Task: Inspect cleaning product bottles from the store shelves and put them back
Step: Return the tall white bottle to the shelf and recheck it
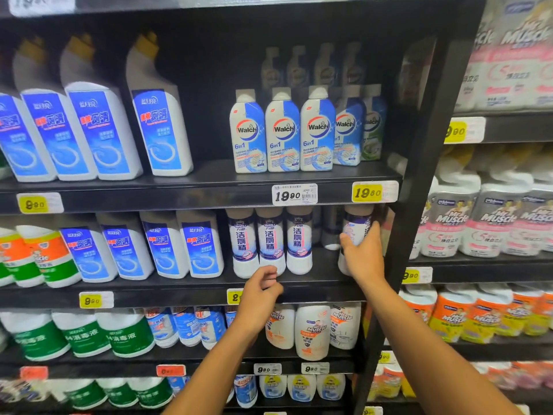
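My right hand [363, 254] grips a white bottle with a purple label [356, 224] that stands at the right end of the second shelf, thumb on its left side and fingers round its right. Three matching white-and-purple bottles [270, 239] stand in a row to its left, with a gap between them and the held one. My left hand [261, 290] hovers in front of the shelf edge just below those three bottles, fingers loosely curled and holding nothing.
Black shelving [191, 199] carries blue-labelled toilet cleaner bottles [161, 130] at left and Walch bottles [282, 130] on the shelf above. Mr Muscle bottles [312, 330] stand below my hands. A black upright post [419, 181] separates a neighbouring rack of Mr Muscle packs [490, 223].
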Motion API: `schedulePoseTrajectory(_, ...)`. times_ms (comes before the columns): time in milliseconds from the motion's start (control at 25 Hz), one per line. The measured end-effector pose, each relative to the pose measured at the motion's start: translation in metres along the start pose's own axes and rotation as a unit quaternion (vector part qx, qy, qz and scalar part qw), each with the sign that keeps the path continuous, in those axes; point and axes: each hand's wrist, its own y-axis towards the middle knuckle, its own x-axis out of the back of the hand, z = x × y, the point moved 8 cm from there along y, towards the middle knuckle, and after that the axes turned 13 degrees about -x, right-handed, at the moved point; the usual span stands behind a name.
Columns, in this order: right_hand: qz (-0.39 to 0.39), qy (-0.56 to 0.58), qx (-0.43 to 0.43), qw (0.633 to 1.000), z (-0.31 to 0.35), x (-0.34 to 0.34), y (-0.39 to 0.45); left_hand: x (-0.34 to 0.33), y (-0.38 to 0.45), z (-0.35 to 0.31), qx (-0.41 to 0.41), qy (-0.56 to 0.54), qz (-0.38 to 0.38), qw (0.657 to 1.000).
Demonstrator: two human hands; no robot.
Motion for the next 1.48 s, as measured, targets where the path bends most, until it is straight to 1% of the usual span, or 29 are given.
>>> schedulePoseTrajectory(120,0.010,-0.020,-0.011,1.000,-0.003,-0.002,0.014,-0.001,-0.011,-0.003,0.006,-0.011,-0.001,1.000)
schedulePoseTrajectory(240,0.020,-0.033,-0.005,0.999,-0.003,-0.002,0.015,-0.007,-0.023,-0.003,0.022,-0.013,0.007,1.000)
schedulePoseTrajectory(360,0.056,-0.051,0.004,0.997,-0.004,-0.005,0.013,-0.014,-0.025,-0.010,0.018,-0.016,0.004,1.000)
schedulePoseTrajectory(440,0.079,-0.049,-0.007,0.996,-0.005,-0.003,0.009,-0.021,-0.023,-0.019,0.004,-0.013,0.008,1.000)
schedulePoseTrajectory(520,0.103,-0.053,-0.032,0.993,-0.010,0.001,-0.001,-0.030,-0.023,-0.026,0.002,0.003,0.031,1.000)
schedulePoseTrajectory(600,0.138,-0.073,-0.049,0.987,-0.020,0.003,-0.018,-0.046,-0.029,-0.025,0.014,0.018,0.083,0.996)
schedulePoseTrajectory(680,0.178,-0.079,-0.058,0.979,-0.027,0.002,-0.042,-0.061,-0.041,-0.018,0.044,0.016,0.138,0.989)
schedulePoseTrajectory(720,0.194,-0.074,-0.060,0.976,-0.027,0.001,-0.053,-0.067,-0.047,-0.015,0.056,-0.002,0.158,0.986)
schedulePoseTrajectory(800,0.218,-0.061,-0.060,0.972,-0.025,-0.003,-0.075,-0.073,-0.059,-0.013,0.053,-0.038,0.175,0.982)
schedulePoseTrajectory(920,0.263,-0.048,-0.059,0.962,-0.017,-0.009,-0.102,-0.060,-0.075,-0.017,0.023,-0.073,0.157,0.985)
schedulePoseTrajectory(1080,0.370,0.033,-0.065,0.926,-0.001,-0.012,-0.132,-0.032,-0.092,-0.026,0.018,-0.135,0.171,0.976)
schedulePoseTrajectory(1160,0.397,0.081,-0.067,0.912,0.010,-0.018,-0.146,-0.016,-0.100,-0.030,0.029,-0.173,0.178,0.968)
schedulePoseTrajectory(1240,0.405,0.117,-0.062,0.905,0.024,-0.024,-0.159,-0.001,-0.109,-0.038,0.036,-0.192,0.193,0.962)
schedulePoseTrajectory(1480,0.360,0.170,-0.030,0.917,0.069,-0.043,-0.208,0.047,-0.131,-0.056,0.020,-0.218,0.213,0.952)
